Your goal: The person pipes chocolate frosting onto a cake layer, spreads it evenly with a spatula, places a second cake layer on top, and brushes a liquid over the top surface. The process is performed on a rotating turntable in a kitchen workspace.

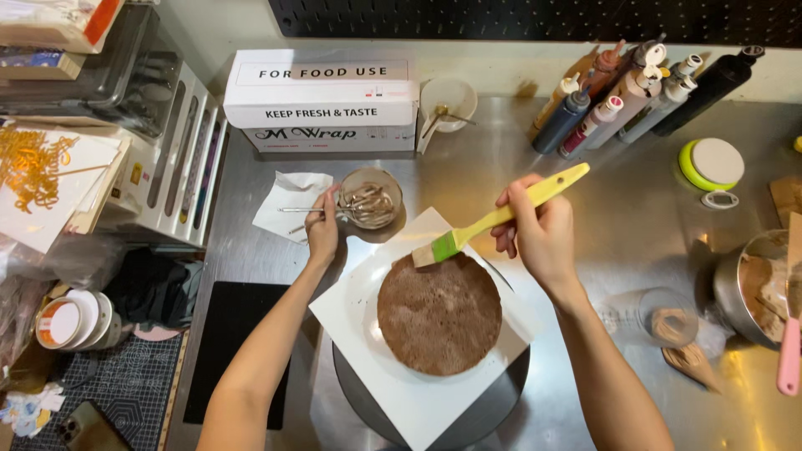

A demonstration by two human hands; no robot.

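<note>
A round brown cake layer [439, 313] lies on a white square board [351, 321] atop a dark turntable [493, 405]. My right hand [539, 234] grips a pastry brush with a yellow handle [518, 205]; its bristles touch the cake's far edge. My left hand [322, 230] rests at the board's far left corner, fingers by a small glass bowl [370, 198] holding metal tools.
A white box of wrap [322, 100] stands at the back. Several squeeze bottles [622, 100] lie at the back right. A metal bowl of brown cream [756, 288] with a pink spatula [789, 351] sits right. A clear cup [652, 317] lies near my right forearm.
</note>
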